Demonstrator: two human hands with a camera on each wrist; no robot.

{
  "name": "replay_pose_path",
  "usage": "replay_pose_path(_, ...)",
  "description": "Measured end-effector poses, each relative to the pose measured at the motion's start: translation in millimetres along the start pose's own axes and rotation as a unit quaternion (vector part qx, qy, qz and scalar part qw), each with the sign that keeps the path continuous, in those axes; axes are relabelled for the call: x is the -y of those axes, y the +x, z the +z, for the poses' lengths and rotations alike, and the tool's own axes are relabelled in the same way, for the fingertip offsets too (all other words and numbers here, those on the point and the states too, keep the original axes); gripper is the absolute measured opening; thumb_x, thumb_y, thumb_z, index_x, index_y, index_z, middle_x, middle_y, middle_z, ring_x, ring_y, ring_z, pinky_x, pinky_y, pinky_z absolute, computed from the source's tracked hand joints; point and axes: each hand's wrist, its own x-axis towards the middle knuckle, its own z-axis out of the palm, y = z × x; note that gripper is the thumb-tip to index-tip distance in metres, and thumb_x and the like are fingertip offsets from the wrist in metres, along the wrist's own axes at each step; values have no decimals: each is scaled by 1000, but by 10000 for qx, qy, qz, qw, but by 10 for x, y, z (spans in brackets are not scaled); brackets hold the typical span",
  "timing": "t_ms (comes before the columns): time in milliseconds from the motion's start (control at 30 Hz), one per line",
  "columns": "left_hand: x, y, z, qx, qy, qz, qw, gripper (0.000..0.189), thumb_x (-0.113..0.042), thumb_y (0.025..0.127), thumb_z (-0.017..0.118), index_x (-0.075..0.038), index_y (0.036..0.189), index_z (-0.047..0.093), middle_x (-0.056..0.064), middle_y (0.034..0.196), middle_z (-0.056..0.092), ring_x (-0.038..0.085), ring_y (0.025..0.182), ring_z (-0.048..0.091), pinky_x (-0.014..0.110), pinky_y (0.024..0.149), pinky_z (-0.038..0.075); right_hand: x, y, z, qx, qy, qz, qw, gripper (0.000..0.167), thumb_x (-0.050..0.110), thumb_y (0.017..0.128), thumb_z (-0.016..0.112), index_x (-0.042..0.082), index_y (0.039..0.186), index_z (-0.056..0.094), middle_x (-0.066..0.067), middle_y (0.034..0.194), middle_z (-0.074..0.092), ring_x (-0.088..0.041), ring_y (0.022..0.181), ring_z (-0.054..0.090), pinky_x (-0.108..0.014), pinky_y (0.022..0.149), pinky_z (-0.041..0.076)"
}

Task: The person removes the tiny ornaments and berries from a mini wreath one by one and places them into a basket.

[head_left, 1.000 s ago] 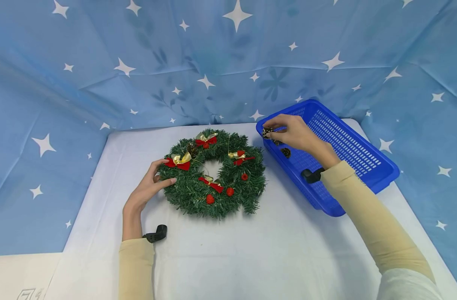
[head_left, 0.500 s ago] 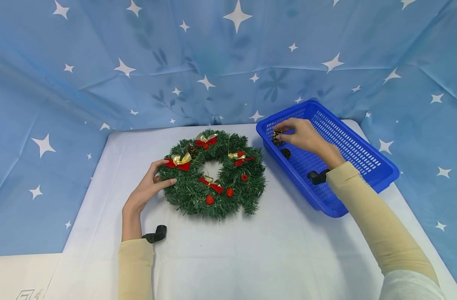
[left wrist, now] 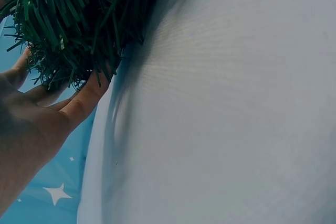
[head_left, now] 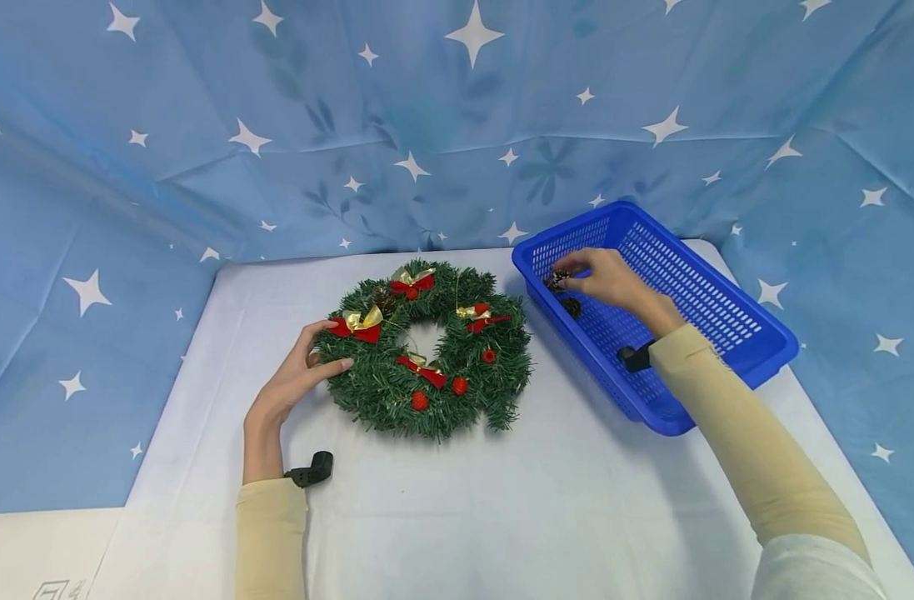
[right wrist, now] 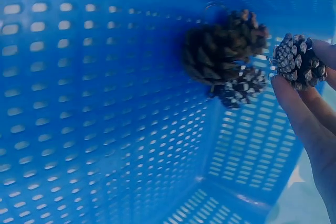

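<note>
A green tinsel wreath (head_left: pixel 382 392) lies on the white cloth in the head view, decorated with red-and-gold bows, red berries and a pine cone. My left hand (head_left: pixel 292 375) grips its left edge, thumb on top beside a bow; in the left wrist view the fingers (left wrist: pixel 86 98) curl against the greenery. Over at the right, my right hand (head_left: pixel 614 279) is inside the blue basket (head_left: pixel 775 342). Between thumb and fingers it pinches a pale-tipped pine cone (right wrist: pixel 298 62). Just beside that cone, more pine cones (right wrist: pixel 212 59) sit clustered in the basket's corner.
The perforated basket stands at the table's back right, angled, with raised walls. A blue star-patterned curtain (head_left: pixel 427 200) hangs close behind and along both sides. White cloth (head_left: pixel 457 517) covers the table in front of the wreath.
My right hand has carried the pine cone rightward and slightly down, from the basket's left rim to inside it near the other cones. The left hand and the wreath have stayed put.
</note>
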Motion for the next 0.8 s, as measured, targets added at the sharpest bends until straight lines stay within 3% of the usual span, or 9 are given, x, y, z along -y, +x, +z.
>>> replay_pose_path(433,-12,-13,5,16,41,-41,10000,88,-40,95,75,-34,162,19,7,174,-6,51,156,6,75,117,16,-186,39,110,10,-154,147,9998,34,7,97,70,0,130,69,-24,132,66,-42,117,64,-56,93,55)
replay_pose_path(800,0,-16,-5,40,28,-14,10000,88,-41,94,75,-34,162,19,5,174,-6,52,156,6,75,117,15,-211,48,143,53,-336,127,9993,35,7,96,70,-1,129,69,-27,130,66,-42,114,65,-55,91,55)
